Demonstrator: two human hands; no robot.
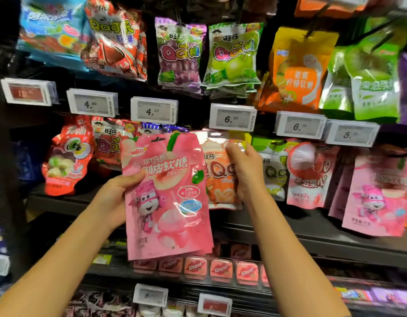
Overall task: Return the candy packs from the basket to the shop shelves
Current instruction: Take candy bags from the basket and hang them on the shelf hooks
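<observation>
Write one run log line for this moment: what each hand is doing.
left hand: holds pink peach candy pack | right hand: pinches top of orange QQ pack on the shelf row

I see a pink peach candy pack (165, 195), glossy with a cartoon robot figure, held upright before the hanging rows. An orange QQ candy pack (220, 177) hangs just behind its right edge, partly hidden.

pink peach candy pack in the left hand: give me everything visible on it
The pink candy pack is a glossy, flat plastic pouch printed with peaches, a pink cartoon robot and white Chinese lettering. It is upright, tilted slightly, in front of the hanging packs. The left hand grips its left edge, thumb on the front. More pack edges seem to show behind its bottom corner.
</observation>
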